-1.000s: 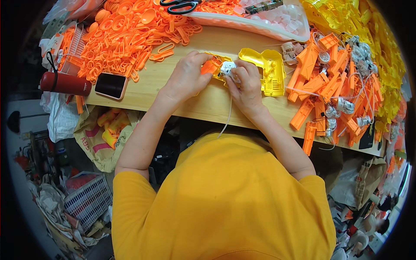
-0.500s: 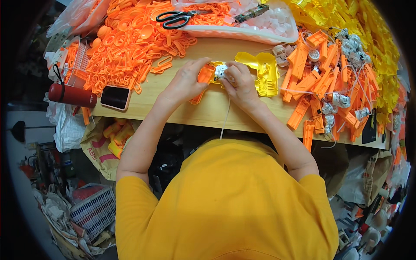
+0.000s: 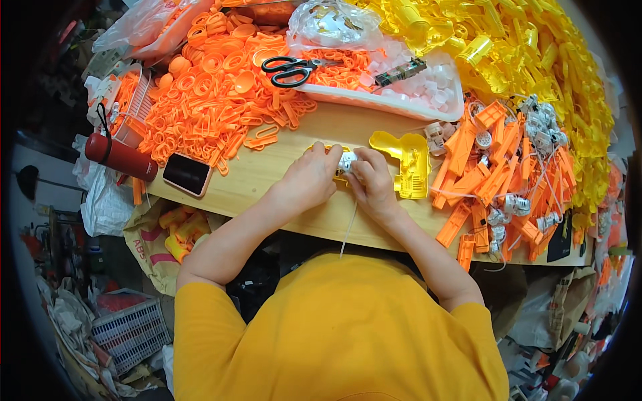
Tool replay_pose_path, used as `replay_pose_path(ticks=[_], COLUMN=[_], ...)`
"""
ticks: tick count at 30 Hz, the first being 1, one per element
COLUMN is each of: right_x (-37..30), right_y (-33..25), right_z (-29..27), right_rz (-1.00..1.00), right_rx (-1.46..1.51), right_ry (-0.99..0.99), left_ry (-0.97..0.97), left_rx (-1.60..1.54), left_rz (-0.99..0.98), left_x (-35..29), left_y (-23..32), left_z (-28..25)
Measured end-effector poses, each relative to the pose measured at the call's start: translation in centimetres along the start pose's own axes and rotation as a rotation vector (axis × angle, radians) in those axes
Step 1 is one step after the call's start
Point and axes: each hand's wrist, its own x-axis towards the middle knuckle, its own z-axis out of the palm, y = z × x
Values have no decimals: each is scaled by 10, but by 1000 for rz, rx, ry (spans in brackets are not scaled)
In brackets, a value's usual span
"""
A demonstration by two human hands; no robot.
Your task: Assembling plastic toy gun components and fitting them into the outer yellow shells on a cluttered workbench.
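A small white motor unit (image 3: 346,162) sits between my two hands, in a yellow plastic shell piece (image 3: 310,148) that mostly hides under them. My left hand (image 3: 309,177) is closed around the shell's left part. Pinching the motor unit from the right is my right hand (image 3: 374,184). A thin white cable (image 3: 350,227) hangs from there toward the table's near edge. Just right of my right hand lies another yellow half-shell (image 3: 411,167), hollow side up. The orange box is out of sight, perhaps under my left hand.
Orange plastic parts (image 3: 214,93) are heaped left, near a phone (image 3: 187,175) and a red flask (image 3: 120,158). Scissors (image 3: 291,70) lie by a white tray (image 3: 455,100). Orange boxes with wired motors (image 3: 475,174) are piled right, before yellow shells (image 3: 535,60).
The view has tilted, so the table appears lower. My left hand has shifted over the workpiece, covering the orange box that showed before. The right hand keeps its place at the motor unit.
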Motion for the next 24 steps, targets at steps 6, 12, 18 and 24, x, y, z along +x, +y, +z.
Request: replay_pose_path(ticks=[6, 12, 18, 24], right_x=[3, 6, 7, 7], right_y=[0, -1, 0, -2], right_z=[0, 1, 1, -2], right_rz=[2, -14, 3, 0], right_rx=[7, -2, 4, -20], right_ry=[-14, -36, -47, -47], left_ry=[-70, 466, 423, 405], left_rx=[-32, 31, 398, 449], left_rz=[92, 300, 178, 64], left_x=[14, 113, 209, 237], left_y=[-20, -35, -42, -37], left_z=[-32, -75, -50, -35])
